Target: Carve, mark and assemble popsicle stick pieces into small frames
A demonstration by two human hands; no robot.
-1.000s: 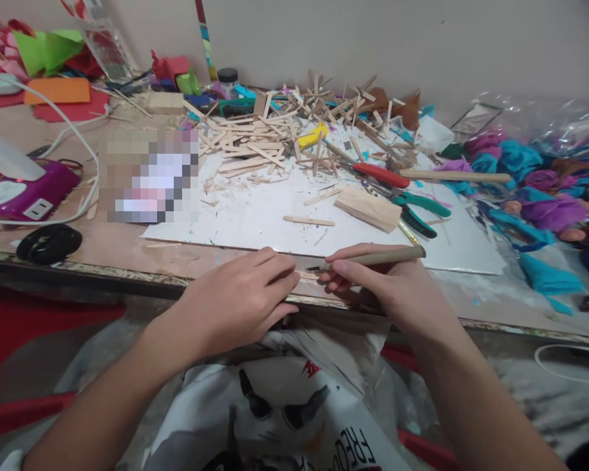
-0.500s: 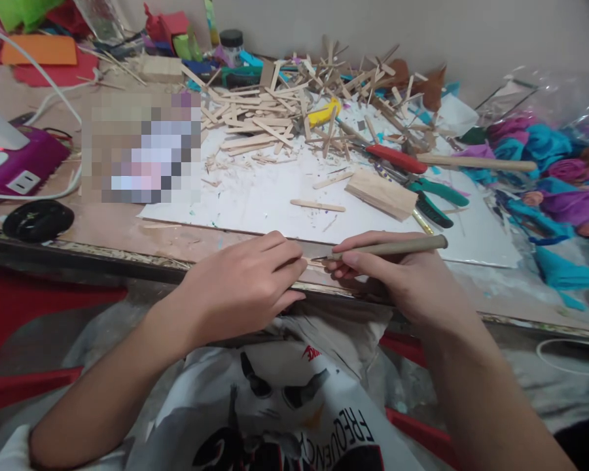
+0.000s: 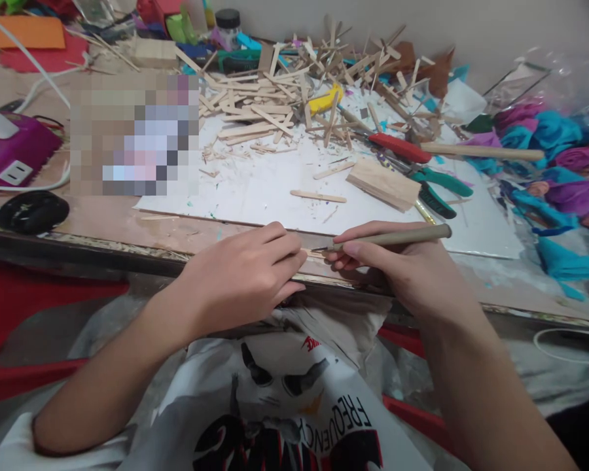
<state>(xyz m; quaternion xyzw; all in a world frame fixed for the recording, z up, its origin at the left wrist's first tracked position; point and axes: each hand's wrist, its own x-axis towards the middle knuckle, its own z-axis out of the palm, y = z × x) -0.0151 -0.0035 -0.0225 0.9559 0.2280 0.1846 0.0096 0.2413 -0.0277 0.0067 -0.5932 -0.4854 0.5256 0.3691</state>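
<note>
My left hand (image 3: 240, 278) lies curled at the table's near edge, its fingertips pressing down a small wooden stick (image 3: 312, 253) of which only the end shows. My right hand (image 3: 402, 275) is closed round a craft knife with a tan handle (image 3: 397, 237), held like a pen. The blade tip touches the stick's end between both hands. A white board (image 3: 255, 196) lies just beyond them, with a loose stick (image 3: 318, 196) and a wooden block (image 3: 383, 184) on it.
A heap of wooden sticks (image 3: 285, 91) covers the back of the table. Red-handled (image 3: 400, 148) and green-handled pliers (image 3: 439, 190) lie right of centre. Purple and teal paper flowers (image 3: 544, 163) fill the right side. A purple power strip (image 3: 10, 160) and black lid (image 3: 32, 212) sit left.
The view has tilted down a little, so the table sits higher in frame. Both hands keep the same hold on the stick and the knife.
</note>
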